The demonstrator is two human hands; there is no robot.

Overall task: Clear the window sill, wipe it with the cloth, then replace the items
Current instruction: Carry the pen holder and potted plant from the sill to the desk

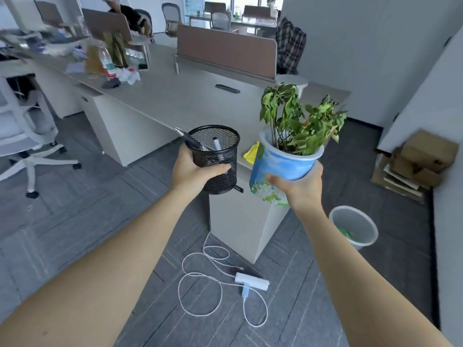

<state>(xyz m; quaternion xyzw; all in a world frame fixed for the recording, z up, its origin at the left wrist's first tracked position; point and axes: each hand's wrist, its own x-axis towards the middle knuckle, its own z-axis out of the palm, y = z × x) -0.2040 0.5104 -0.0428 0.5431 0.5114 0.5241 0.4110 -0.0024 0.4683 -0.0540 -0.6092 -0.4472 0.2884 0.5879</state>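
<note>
While left hand point(193, 169) grips mesh pen cup point(218, 159), right hand point(300, 186) wraps plant pot point(280, 169), half hiding yellow cloth point(251, 152) on desk point(175, 96).

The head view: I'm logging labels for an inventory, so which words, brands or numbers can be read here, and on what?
No text can be read in this view.
Plant pot in the right hand: printed sky and flowers only, no words visible.
Bottle on the desk: label too blurred to read.
Pens in the mesh cup, held by the left hand: any markings too small.
Cardboard boxes: no print legible.
</note>
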